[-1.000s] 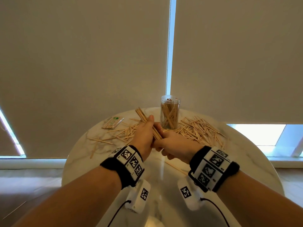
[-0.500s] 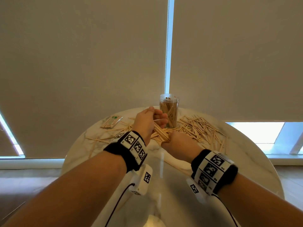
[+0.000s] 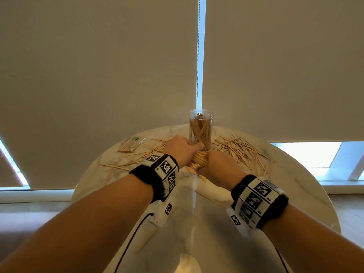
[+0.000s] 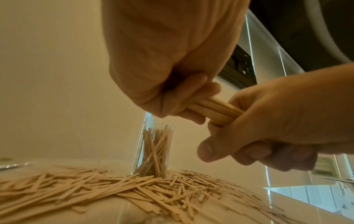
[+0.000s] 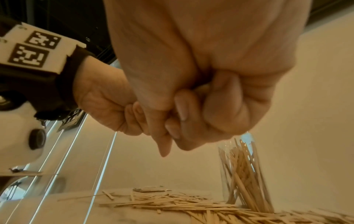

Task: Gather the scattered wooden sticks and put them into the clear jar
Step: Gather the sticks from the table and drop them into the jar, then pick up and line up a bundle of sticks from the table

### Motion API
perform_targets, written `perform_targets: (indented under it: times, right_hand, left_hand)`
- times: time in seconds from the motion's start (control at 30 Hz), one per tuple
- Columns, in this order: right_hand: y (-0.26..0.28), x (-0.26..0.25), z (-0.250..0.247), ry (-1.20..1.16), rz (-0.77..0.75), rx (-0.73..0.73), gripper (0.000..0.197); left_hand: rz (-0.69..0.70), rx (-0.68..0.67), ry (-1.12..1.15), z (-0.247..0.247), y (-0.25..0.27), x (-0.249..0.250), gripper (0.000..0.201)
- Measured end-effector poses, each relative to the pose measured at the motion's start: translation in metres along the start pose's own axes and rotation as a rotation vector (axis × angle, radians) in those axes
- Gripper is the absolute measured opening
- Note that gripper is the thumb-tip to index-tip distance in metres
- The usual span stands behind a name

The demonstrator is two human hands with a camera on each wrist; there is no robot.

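Both hands meet at counter (image 3: 295,186) centre: left hand (image 3: 180,148) and right hand (image 3: 218,166), fingers (image 4: 193,97) curled tight around one bundle of sticks (image 4: 216,110). Loose sticks (image 3: 242,150) at 2 o'clock. Clear jar (image 3: 201,129), part-filled, upright at 12 o'clock.

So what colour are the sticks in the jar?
Pale natural tan wood, sticks in the clear jar; clearest in the left wrist view.
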State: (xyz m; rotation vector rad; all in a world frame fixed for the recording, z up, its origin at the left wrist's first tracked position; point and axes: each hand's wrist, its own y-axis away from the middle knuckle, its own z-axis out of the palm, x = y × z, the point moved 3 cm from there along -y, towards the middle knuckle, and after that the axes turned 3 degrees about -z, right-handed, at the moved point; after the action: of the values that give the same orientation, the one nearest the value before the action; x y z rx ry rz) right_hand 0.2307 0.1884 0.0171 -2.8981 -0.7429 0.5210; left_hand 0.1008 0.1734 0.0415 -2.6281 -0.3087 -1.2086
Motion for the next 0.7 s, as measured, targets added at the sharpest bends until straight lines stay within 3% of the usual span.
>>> perform_targets:
  times: [0.17,0.3,0.37,0.43,0.53,0.6,0.7]
  right_hand:
    - [0.003,0.006,-0.005,0.016,-0.041,0.163,0.024]
    - [-0.001,0.009,-0.003,0.112,-0.067,0.178,0.034]
    - [-0.006,0.013,-0.001,0.119,-0.061,0.134,0.042]
    - [-0.009,0.016,-0.003,0.099,-0.077,0.099,0.051]
    - [-0.014,0.016,-0.014,0.068,-0.183,0.058,0.053]
    - [-0.021,0.016,-0.027,0.061,-0.241,0.067,0.053]
    - [-0.041,0.023,-0.044,0.213,-0.283,0.116,0.075]
  left_hand:
    - [-0.033,0.204,0.054,-0.006,-0.006,-0.005,0.044]
    - [-0.155,0.206,0.229,0.006,-0.017,-0.011,0.03]
    - [-0.245,0.19,0.237,0.008,-0.025,-0.012,0.048]
    - [-0.326,0.102,0.242,0.009,-0.033,-0.016,0.053]
    - [-0.381,-0.088,0.417,0.016,-0.036,-0.016,0.034]
    - [-0.43,-0.236,0.477,0.017,-0.034,-0.013,0.048]
    - [-0.483,-0.485,0.561,0.018,-0.041,-0.011,0.072]
